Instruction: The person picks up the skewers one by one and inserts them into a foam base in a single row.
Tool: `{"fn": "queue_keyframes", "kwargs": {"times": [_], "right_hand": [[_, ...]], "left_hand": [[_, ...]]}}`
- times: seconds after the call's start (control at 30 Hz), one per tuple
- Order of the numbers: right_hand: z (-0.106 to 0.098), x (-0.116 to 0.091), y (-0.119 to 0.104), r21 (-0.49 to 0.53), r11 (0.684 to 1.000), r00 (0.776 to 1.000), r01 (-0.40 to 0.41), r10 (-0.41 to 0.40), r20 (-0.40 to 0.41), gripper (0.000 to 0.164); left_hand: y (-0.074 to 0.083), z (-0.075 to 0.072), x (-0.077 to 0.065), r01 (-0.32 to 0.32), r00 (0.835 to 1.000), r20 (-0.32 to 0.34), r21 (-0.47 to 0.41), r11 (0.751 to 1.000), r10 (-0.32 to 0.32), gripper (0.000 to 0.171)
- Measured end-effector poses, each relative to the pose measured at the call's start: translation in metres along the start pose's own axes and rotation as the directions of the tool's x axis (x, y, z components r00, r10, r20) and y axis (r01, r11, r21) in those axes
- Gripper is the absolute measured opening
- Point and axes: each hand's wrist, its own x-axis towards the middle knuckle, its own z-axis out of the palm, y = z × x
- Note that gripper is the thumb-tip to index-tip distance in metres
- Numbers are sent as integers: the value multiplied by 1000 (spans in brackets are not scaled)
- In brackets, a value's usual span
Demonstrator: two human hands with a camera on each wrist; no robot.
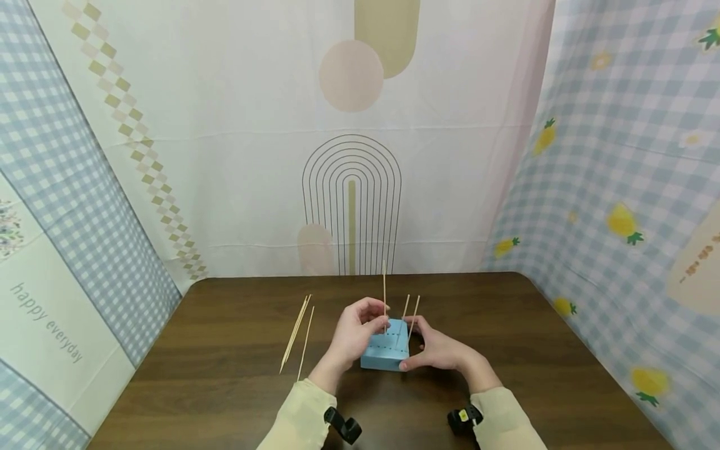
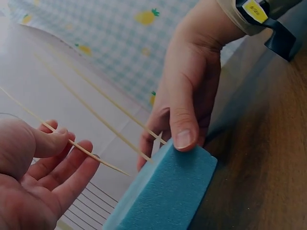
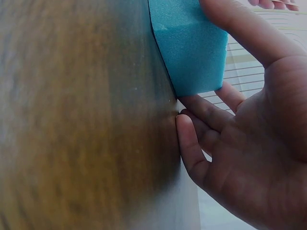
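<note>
A light blue foam block (image 1: 384,361) with rows of small holes in its top sits on the table. My right hand (image 1: 441,350) holds it at the right side, thumb on the near corner and fingers toward the far corner. Between thumb and fingers my left hand (image 1: 353,331) pinches a thin wooden skewer (image 1: 385,284), upright over the block. In the left wrist view the pointed tip of this skewer (image 2: 115,168) appears just short of the block's top. Two more skewers (image 2: 103,120) stand in the block near its right edge, slightly tilted.
Several loose skewers (image 1: 295,334) lie on the brown wooden table (image 1: 236,375), left of the block. A patterned cloth (image 1: 253,187) hangs behind the table, and a checked one (image 1: 590,187) is at the right.
</note>
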Motion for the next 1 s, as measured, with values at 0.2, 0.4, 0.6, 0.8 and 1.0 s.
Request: {"fn": "queue_keyframes", "kwargs": {"times": [0.2, 0.4, 0.6, 0.8, 1.0], "right_hand": [[-1, 0, 0, 2, 1000, 1000, -1, 1, 2, 103], [-1, 0, 1, 6, 1000, 1000, -1, 1, 4, 103], [0, 0, 3, 12, 1000, 1000, 11, -11, 7, 103], [0, 0, 3, 17, 1000, 1000, 18, -18, 11, 103], [0, 0, 1, 14, 1000, 1000, 1, -1, 5, 103]], "left_hand": [[0, 3, 0, -13, 1000, 18, 15, 1000, 13, 15], [-1, 4, -1, -2, 999, 32, 18, 1000, 2, 17], [-1, 6, -2, -6, 999, 49, 6, 1000, 6, 17], [-2, 6, -3, 14, 999, 48, 8, 1000, -14, 15], [-5, 5, -2, 24, 998, 59, 15, 1000, -25, 16]]}}
